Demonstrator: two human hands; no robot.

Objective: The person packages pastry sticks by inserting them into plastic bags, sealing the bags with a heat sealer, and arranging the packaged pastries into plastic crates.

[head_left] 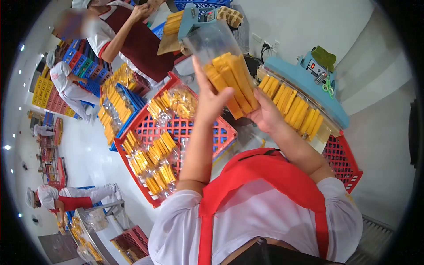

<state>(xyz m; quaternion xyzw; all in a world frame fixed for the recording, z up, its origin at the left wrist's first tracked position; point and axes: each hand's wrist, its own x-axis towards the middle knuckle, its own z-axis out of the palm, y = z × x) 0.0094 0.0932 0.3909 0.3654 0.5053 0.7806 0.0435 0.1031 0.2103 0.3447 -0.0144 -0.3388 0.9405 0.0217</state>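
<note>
Supporting the clear bag (224, 66) of yellow sticks (234, 86) from both sides, apparently to keep them bunched, the left hand (211, 99) and right hand (267, 113) grip it ahead of the red apron (256, 170), with loose sticks (291, 105) lined beside the blue machine (289, 76), seemingly for reach, and packed bags (153, 161) grouped in the red crate (227, 126) beyond.

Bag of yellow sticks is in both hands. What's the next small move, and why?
I'd probably jog the clear bag gently to level the yellow sticks: their upper ends look uneven, the bag extends well above them, and the left hand and right hand already support its sides.
</note>
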